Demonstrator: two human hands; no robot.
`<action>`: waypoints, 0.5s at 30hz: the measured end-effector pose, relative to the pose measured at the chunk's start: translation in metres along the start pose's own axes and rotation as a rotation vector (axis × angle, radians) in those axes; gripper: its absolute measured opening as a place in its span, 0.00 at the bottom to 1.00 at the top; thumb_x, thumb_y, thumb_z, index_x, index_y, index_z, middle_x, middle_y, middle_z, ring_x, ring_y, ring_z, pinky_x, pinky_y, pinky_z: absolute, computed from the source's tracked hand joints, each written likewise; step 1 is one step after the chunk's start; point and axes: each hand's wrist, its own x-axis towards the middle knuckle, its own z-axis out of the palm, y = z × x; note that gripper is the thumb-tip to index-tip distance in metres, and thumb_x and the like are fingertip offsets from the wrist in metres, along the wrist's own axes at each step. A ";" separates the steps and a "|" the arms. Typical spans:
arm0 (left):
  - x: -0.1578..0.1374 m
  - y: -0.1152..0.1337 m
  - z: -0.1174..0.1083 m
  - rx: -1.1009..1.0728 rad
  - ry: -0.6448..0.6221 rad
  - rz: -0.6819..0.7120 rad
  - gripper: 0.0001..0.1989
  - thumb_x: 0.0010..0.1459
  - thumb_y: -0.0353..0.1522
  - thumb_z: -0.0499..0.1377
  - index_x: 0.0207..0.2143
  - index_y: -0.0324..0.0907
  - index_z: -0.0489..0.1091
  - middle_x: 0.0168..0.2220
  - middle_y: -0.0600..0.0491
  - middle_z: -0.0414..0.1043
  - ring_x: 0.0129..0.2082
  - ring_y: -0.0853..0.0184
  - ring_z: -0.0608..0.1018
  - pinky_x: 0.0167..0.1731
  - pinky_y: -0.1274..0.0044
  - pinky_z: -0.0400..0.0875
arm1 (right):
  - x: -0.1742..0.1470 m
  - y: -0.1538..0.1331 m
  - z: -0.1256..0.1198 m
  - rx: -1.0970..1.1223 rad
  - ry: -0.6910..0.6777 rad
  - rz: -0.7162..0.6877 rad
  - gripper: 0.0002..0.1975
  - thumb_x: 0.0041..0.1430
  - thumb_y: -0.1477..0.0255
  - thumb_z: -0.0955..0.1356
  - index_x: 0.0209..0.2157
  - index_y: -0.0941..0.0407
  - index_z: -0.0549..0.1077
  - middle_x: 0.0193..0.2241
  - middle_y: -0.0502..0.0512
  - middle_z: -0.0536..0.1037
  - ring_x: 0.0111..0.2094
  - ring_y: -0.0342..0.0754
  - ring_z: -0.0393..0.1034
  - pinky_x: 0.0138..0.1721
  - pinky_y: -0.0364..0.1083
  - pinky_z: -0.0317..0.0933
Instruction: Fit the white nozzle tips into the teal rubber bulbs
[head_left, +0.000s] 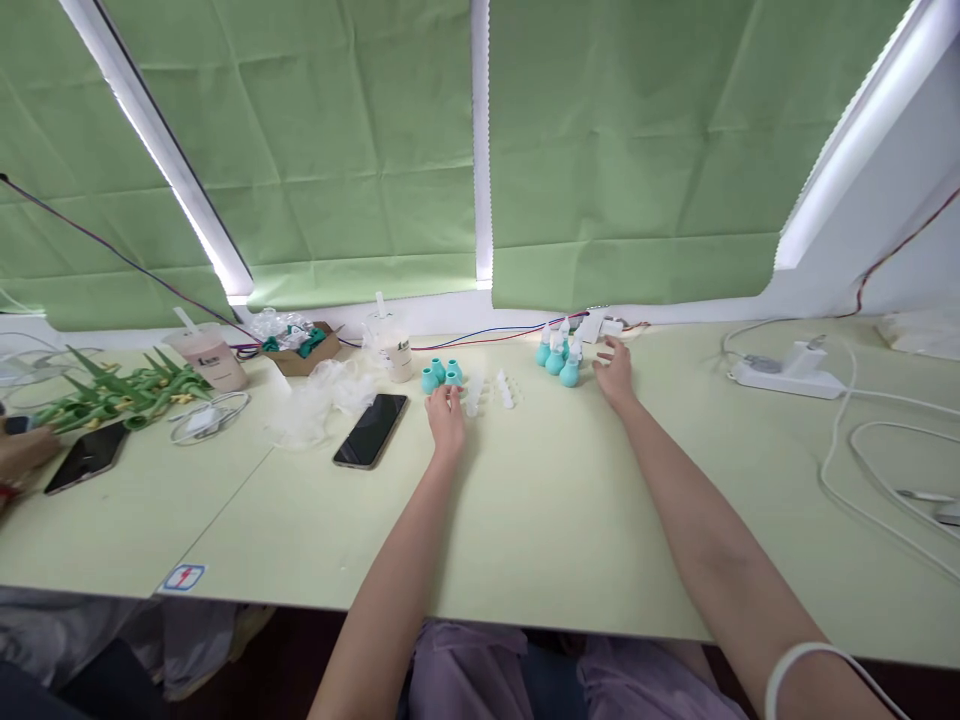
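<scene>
My left hand (448,425) is at the near edge of a small group of turquoise rubber bulbs (428,380) with open necks. Its fingers are slightly apart, and whether they touch the nearest bulb I cannot tell. Just right of it lie white plastic nozzles (475,392) and a clear strip of small pieces (505,389). My right hand (616,376) is open, fingers bent and apart, beside a cluster of turquoise bulbs fitted with white nozzles (555,358). A gap shows between that hand and the nearest bulb.
A black phone (370,431), crumpled clear plastic (304,410), a drink cup (397,358) and a cardboard box (307,354) are on the left. Further left are another person's hand (26,452), green stems (124,390) and a second phone (88,457). A white power strip (787,378) with cables lies right.
</scene>
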 end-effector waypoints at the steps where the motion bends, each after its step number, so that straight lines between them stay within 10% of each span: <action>1: -0.001 0.000 0.000 0.002 0.002 0.002 0.11 0.63 0.32 0.49 0.32 0.43 0.70 0.36 0.47 0.72 0.43 0.57 0.69 0.47 0.63 0.63 | -0.005 -0.007 -0.005 -0.027 0.090 -0.051 0.27 0.48 0.78 0.60 0.53 0.59 0.62 0.53 0.62 0.62 0.42 0.44 0.68 0.51 0.48 0.61; 5: -0.004 0.000 -0.002 0.013 -0.006 0.030 0.09 0.62 0.33 0.49 0.34 0.42 0.68 0.39 0.47 0.72 0.44 0.58 0.68 0.48 0.64 0.62 | -0.035 -0.048 -0.015 -0.125 0.316 -0.257 0.18 0.56 0.76 0.57 0.47 0.59 0.66 0.46 0.60 0.67 0.42 0.45 0.65 0.51 0.47 0.57; 15: -0.010 0.003 -0.004 0.103 0.002 0.134 0.07 0.60 0.32 0.50 0.35 0.41 0.66 0.42 0.44 0.71 0.46 0.57 0.69 0.52 0.62 0.58 | -0.124 -0.116 0.037 -0.411 -0.338 -0.474 0.12 0.59 0.65 0.65 0.43 0.53 0.75 0.41 0.57 0.72 0.46 0.51 0.62 0.46 0.48 0.49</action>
